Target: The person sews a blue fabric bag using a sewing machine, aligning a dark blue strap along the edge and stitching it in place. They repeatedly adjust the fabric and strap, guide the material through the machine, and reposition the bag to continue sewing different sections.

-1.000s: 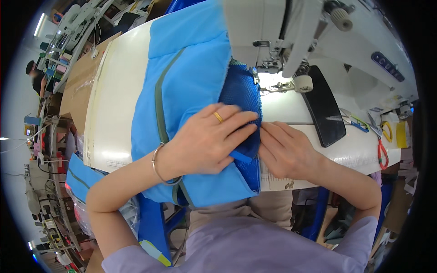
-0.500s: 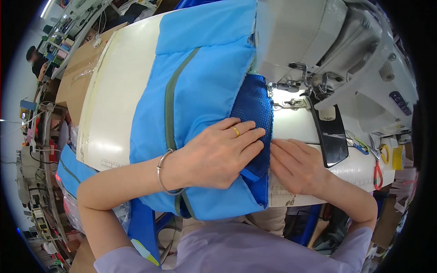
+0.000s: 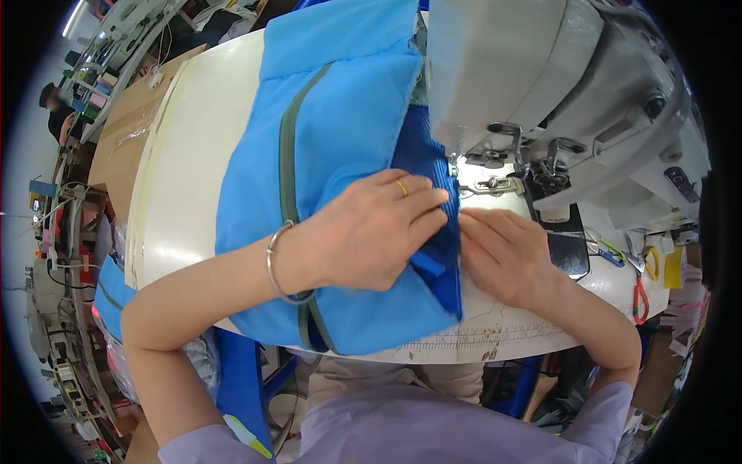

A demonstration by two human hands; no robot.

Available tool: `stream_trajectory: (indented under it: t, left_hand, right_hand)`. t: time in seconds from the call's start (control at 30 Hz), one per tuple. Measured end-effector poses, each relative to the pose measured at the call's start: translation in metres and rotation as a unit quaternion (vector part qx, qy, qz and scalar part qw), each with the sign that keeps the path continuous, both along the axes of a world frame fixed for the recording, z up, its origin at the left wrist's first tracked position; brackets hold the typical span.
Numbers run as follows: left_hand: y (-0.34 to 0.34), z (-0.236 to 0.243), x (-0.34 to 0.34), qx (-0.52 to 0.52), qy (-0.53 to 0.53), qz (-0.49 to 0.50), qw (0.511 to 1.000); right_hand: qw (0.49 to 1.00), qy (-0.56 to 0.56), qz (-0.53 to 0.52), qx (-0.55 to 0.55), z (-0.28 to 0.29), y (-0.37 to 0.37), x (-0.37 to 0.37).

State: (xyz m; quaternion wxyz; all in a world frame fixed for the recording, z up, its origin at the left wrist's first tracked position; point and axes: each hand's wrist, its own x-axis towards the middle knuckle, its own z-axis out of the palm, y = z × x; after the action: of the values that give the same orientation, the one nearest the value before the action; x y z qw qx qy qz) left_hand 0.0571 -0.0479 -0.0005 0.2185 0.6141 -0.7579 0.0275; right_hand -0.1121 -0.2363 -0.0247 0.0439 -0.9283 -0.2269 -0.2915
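Observation:
A light blue fabric piece [image 3: 352,116] with a dark green zipper strip [image 3: 287,155] lies across the white sewing table. Along its right edge runs a dark blue mesh panel [image 3: 420,147], which reaches the needle area of the sewing machine [image 3: 510,69]. My left hand [image 3: 375,232], with a ring, lies over the mesh, its fingers bent and gripping the fabric near the edge; the thumb is hidden. Close by on the right, my right hand [image 3: 506,255] holds the same edge, fingers together. Both hands are just in front of the presser foot [image 3: 454,164].
A black phone [image 3: 570,254] lies on the table right of the needle area. Red-handled scissors [image 3: 641,300] and a yellow block [image 3: 675,267] are farther right. Cardboard [image 3: 127,135] borders the table's left side. A person [image 3: 59,114] is at the far left.
Both hands have moved away from me with the fabric, toward the machine. The fabric's near corner has shifted forward, uncovering more of the ruler along the table's front edge.

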Motion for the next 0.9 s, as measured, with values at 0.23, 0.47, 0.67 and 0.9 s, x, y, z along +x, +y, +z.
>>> stream_trajectory:
  t: [0.23,0.47,0.67,0.9]
  left_hand:
    - [-0.014,0.003,0.026,0.016,-0.026,-0.032,0.999]
    - [-0.009,0.027,0.007,-0.03,-0.063,0.029,0.997]
    - [0.013,0.022,-0.029,-0.058,-0.003,0.097,0.994]
    - [0.019,0.014,-0.036,0.0,0.007,0.085,0.996]
  right_hand:
    - [0.998,-0.013,-0.051,-0.018,-0.004,-0.001,0.009]
    - [0.999,-0.036,0.019,-0.032,0.005,0.02,-0.006]
    - [0.996,0.022,0.088,0.003,0.005,0.044,-0.032]
    - [0.996,-0.004,0.086,-0.011,0.006,0.046,-0.038]
